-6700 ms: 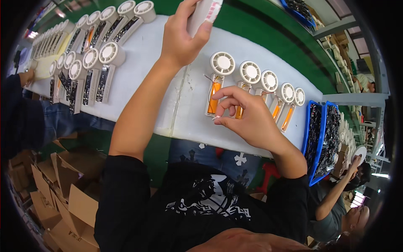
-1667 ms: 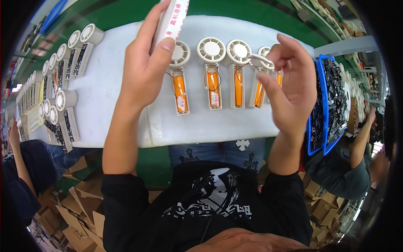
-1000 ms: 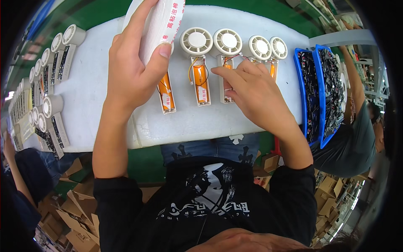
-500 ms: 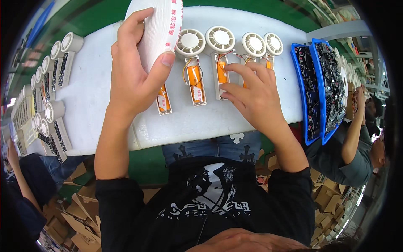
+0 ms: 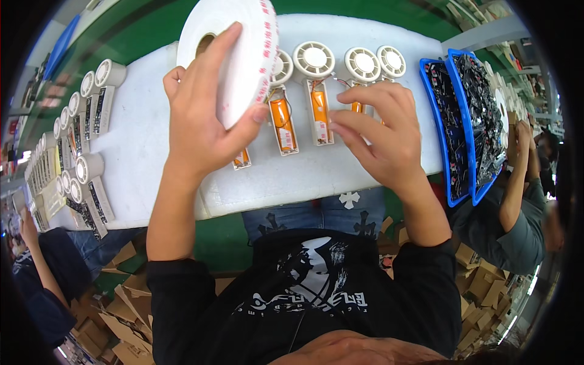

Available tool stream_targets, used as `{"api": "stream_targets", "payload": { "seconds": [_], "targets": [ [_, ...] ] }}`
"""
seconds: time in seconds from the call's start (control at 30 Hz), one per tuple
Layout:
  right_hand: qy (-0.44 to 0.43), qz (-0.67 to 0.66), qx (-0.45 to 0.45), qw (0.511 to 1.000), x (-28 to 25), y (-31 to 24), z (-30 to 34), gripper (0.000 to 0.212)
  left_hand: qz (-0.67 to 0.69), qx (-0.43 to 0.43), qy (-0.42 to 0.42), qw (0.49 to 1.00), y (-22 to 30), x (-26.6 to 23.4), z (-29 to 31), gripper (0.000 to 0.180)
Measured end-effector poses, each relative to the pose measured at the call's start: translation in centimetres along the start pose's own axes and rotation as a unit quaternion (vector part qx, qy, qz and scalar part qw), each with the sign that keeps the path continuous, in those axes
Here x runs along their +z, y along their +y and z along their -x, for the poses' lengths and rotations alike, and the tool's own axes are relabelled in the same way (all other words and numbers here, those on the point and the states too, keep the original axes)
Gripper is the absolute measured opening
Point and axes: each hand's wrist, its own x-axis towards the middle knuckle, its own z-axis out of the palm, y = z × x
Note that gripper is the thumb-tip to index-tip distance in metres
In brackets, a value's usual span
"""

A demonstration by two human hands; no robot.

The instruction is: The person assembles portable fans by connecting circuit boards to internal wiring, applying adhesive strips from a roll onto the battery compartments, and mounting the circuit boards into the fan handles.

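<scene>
A large white roll of tape (image 5: 249,76) with red print on its edge is gripped in my left hand (image 5: 201,115), fingers across its side and thumb at the rim. Below and behind it lie handheld fans with open handles. One handle (image 5: 242,160) is mostly hidden by my left hand. Beside it an orange battery (image 5: 282,118) sits in the second handle. In the middle fan (image 5: 314,58) another battery (image 5: 319,106) carries a small white patch at its lower end. My right hand (image 5: 386,128) hovers just right of that handle, fingers apart, partly covering two further fans (image 5: 363,64).
Two blue trays (image 5: 451,146) of small dark parts stand at the table's right. Several more fans (image 5: 97,115) with dark circuit boards line the left side. Co-workers sit at both sides; one arm (image 5: 517,173) shows at right. Cardboard boxes (image 5: 131,310) lie below the table.
My right hand has drawn off the middle fan's handle, slightly to the right. The tape roll has tilted, showing more of its flat side and its hole. The whole view has shifted a little.
</scene>
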Motion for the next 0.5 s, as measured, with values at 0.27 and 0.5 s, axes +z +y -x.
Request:
{"api": "stream_targets", "payload": {
  "seconds": [0.27,0.5],
  "targets": [
    [0.216,-0.109,0.03,0.97,3.8,-4.7,-4.3,0.044,-0.011,0.009,0.013,1.0,0.3,1.2,0.3,0.088],
    [0.238,-0.048,0.032,0.97,5.7,-6.0,-3.8,0.055,-0.057,-0.015,0.008,0.998,0.3,0.7,0.2,0.085]
  ]
}}
